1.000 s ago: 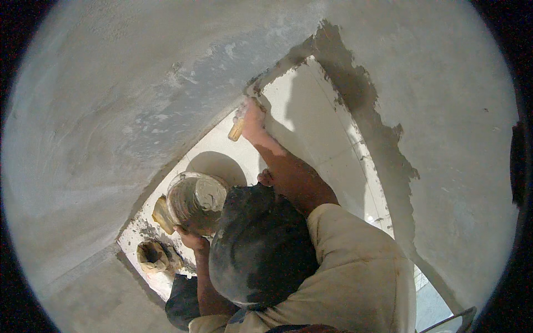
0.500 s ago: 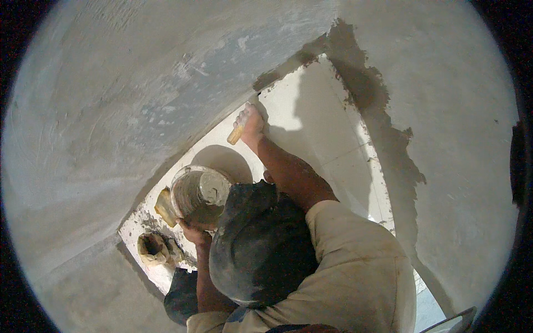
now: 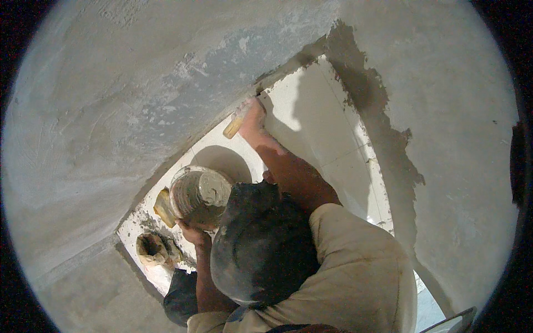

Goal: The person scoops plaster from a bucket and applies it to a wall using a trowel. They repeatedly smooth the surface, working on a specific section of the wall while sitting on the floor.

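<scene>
My right hand [image 3: 254, 115] is closed round a tool with a yellowish wooden handle [image 3: 232, 127]. It presses close to the foot of the wall, along the edge of the white tiles [image 3: 322, 133]; the tool's working end is hidden. Lower left, my left hand [image 3: 193, 233] grips the near side of a round bucket [image 3: 183, 191], which is smeared inside and holds grey-white paste. Against the bucket's left side lies a yellow sponge-like block [image 3: 163, 207]. My dark-trousered knee [image 3: 261, 250] sits between my arms.
An open, crumpled paper bag [image 3: 151, 248] stands near the left tile corner, with dark crumbs around it. A rough grey wall [image 3: 139, 100] borders the tiles at upper left. Along their right edge runs a darker, damp-looking band [image 3: 383, 116] on the grey surface.
My right hand has turned at the wrist, and the wooden handle has moved slightly up and left. My left hand and the bucket have barely moved.
</scene>
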Available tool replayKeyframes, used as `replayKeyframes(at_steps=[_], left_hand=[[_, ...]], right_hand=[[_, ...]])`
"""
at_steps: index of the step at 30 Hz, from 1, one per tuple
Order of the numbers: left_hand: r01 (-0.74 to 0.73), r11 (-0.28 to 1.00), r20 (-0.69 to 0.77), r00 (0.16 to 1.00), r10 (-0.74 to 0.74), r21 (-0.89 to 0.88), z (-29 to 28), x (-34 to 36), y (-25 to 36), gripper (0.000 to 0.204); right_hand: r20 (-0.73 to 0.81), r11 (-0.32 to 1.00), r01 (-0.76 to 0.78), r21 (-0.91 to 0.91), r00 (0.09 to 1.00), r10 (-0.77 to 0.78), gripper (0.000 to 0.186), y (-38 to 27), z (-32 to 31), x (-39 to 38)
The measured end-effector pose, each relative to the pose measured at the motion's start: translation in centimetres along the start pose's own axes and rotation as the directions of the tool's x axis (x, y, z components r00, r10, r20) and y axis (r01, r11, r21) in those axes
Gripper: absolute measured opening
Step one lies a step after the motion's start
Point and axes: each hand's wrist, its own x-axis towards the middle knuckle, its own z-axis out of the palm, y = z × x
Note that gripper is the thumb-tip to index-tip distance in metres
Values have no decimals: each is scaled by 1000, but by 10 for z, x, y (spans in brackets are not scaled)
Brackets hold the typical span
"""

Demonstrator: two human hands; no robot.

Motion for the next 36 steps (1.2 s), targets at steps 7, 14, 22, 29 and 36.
replayKeyframes(at_steps=[7, 14, 22, 29, 36], left_hand=[[35, 991, 5, 999, -35, -129, 5, -9, 9, 69], [123, 966, 1, 992, -126, -227, 18, -8, 15, 67], [111, 953, -65, 989, -135, -283, -8, 1, 2, 60], [-304, 921, 111, 952, 284, 245, -5, 12, -23, 69], [57, 994, -67, 996, -64, -96, 4, 6, -5, 70]], right_hand=[[54, 996, -58, -74, 997, 62, 14, 25, -2, -14], [-25, 997, -73, 19, 997, 74, 14, -5, -1, -3], [54, 985, -132, -106, 989, 139, 14, 22, 11, -59], [35, 998, -36, 46, 999, 34, 11, -9, -13, 31], [78, 985, 56, -165, 996, -44, 15, -5, -3, -26]])
